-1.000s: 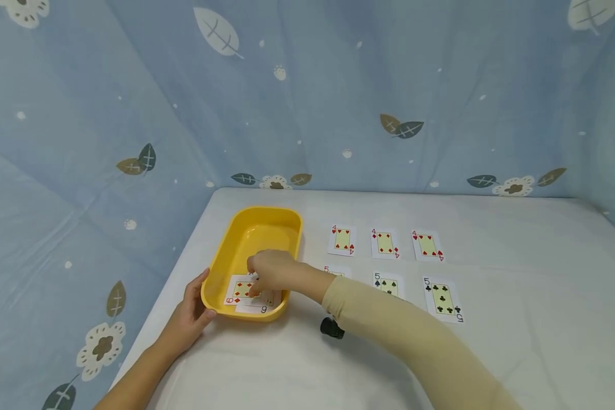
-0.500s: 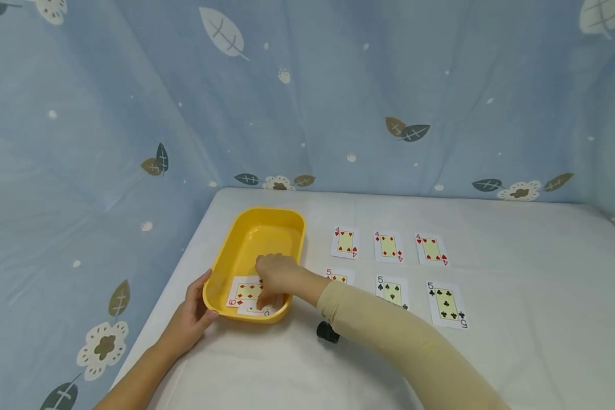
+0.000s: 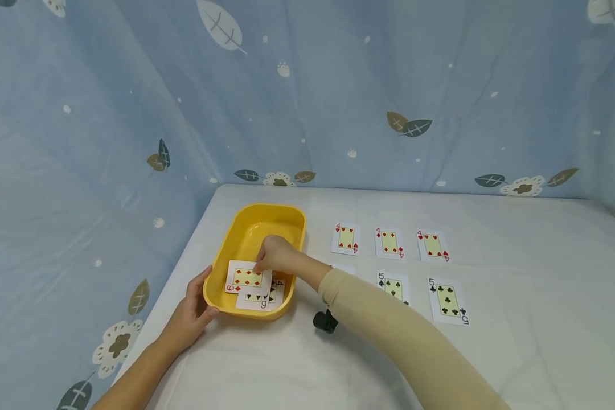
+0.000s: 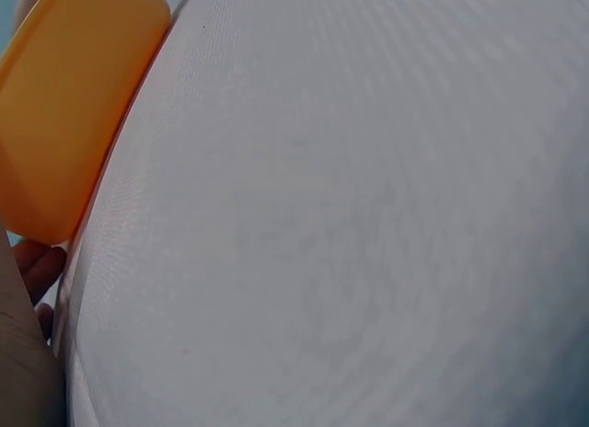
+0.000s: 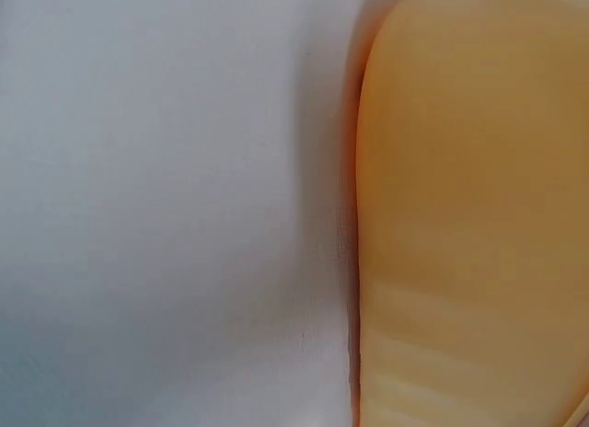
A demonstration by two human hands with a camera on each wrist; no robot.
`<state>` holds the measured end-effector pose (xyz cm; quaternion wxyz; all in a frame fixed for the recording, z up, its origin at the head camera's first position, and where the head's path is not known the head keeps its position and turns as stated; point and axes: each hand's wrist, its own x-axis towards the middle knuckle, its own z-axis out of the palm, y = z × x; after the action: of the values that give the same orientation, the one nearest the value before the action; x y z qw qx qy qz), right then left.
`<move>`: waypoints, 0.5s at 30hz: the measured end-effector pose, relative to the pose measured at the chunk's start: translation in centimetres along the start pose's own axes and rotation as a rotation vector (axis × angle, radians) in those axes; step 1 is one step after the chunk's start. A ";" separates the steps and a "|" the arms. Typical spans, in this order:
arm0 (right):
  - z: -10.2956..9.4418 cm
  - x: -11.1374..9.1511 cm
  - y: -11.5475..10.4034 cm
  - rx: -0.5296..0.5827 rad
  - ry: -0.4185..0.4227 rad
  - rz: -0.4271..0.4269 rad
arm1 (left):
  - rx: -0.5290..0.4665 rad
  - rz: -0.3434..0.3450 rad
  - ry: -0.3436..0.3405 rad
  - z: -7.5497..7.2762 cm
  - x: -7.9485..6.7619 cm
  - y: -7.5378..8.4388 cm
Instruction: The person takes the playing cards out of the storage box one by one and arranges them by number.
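Note:
My right hand [image 3: 279, 254] reaches into the yellow plastic tray [image 3: 297, 225] and pinches a playing card, the six of diamonds [image 3: 243, 277], by its right edge. Beneath that card, more cards [image 3: 256, 302] lie overlapped in the near end of the tray, among them a black-suited six. Against the tray's outer near-left corner rests my left hand [image 3: 189, 313], thumb along the near wall and fingers up the left side. The left wrist view catches part of the tray [image 4: 83, 105] and some fingers [image 4: 41, 271]. In the right wrist view, only the tray's outer wall [image 5: 469, 169] shows clearly.
Right of the tray, three fours [image 3: 389, 244] form a row on the white cloth [image 3: 533, 296]. Below them lie fives, including the five of clubs [image 3: 448, 300]; my right sleeve hides part of that row. A black object [image 3: 325, 322] sits beneath the right forearm.
The right hand has shifted slightly back from the near end, and the six of diamonds has come up with it, uncovering more cards underneath. My left hand stays at the tray's corner.

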<state>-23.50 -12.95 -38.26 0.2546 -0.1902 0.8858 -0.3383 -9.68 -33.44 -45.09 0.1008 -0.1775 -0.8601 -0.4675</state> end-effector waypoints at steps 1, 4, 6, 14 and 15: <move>-0.1 0.1 0.0 0.033 0.018 0.015 | 0.002 -0.004 0.000 0.0 0.0 0.0; -0.2 0.3 0.0 0.107 0.097 0.028 | 0.010 -0.013 -0.005 0.1 0.0 0.0; -0.3 0.4 0.0 0.119 0.150 0.022 | 0.014 -0.019 -0.005 0.1 -0.1 0.0; -0.4 0.4 -0.2 0.143 0.190 0.021 | 0.033 -0.032 0.003 0.1 0.0 -0.4; -0.5 0.3 -0.2 0.160 0.185 0.012 | 0.040 -0.026 0.004 0.1 0.0 -0.4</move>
<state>-24.00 -13.04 -37.90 0.1880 -0.1318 0.8767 -0.4227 -9.85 -33.59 -45.46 0.1000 -0.1635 -0.8712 -0.4519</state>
